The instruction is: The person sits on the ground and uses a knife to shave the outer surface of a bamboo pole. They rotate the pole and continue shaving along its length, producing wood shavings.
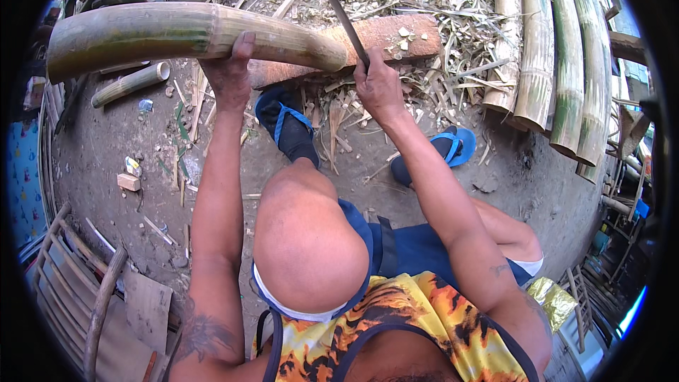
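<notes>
A thick bamboo pole (148, 34), greenish to tan, lies crosswise at the far left. My left hand (232, 74) grips it from the near side near a node, thumb over the top. Its narrower right end meets a reddish-brown wooden block (407, 35); whether it rests on it or hovers just above, I cannot tell. My right hand (380, 88) is closed around a long, dark, narrow blade (334, 1), seen nearly edge-on like a machete. That blade slants up and left from the fist, just beyond the pole's right end. Its handle is hidden in my fingers.
Bamboo shavings (453, 0) and chips cover the far ground. Several bamboo poles (559, 49) lie side by side at right. Cut bamboo pieces (132, 83) lie at far left. My feet in blue flip-flops (463, 147) stand near the block. A wooden slatted frame (106, 304) stands at lower left.
</notes>
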Demonstrator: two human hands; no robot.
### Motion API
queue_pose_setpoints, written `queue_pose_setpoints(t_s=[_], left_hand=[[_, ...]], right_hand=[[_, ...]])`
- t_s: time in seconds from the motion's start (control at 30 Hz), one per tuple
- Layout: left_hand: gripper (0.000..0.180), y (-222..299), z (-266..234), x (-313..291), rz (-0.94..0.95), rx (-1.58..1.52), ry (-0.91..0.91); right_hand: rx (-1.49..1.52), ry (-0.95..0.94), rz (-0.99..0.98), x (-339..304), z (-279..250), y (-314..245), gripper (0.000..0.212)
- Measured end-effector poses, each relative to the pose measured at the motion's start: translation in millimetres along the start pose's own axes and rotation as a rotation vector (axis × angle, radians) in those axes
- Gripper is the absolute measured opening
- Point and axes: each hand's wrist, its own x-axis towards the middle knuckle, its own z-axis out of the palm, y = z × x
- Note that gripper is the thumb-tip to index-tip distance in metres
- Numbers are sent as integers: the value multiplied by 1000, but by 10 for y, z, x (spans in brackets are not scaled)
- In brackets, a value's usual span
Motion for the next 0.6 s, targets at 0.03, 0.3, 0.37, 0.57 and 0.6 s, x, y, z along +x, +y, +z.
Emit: queue_pose_setpoints(t_s=[0.03, 0.3, 0.37, 0.57, 0.6], left_hand=[[61, -2, 8, 2, 4, -16, -4], [55, -94, -108, 51, -97, -153, -62], [52, -149, -173, 53, -90, -120, -84], [60, -105, -244, 42, -129, -79, -171], [62, -70, -216, 7, -157, -152, -152]], right_hand=[[-195, -294, 206, 27, 10, 64, 19], [152, -26, 13, -17, -161, -47, 19], [158, 28, 4, -37, -192, -123, 19], [-181, -387, 245, -5, 26, 273, 24], [-143, -383, 249, -40, 76, 378, 24]])
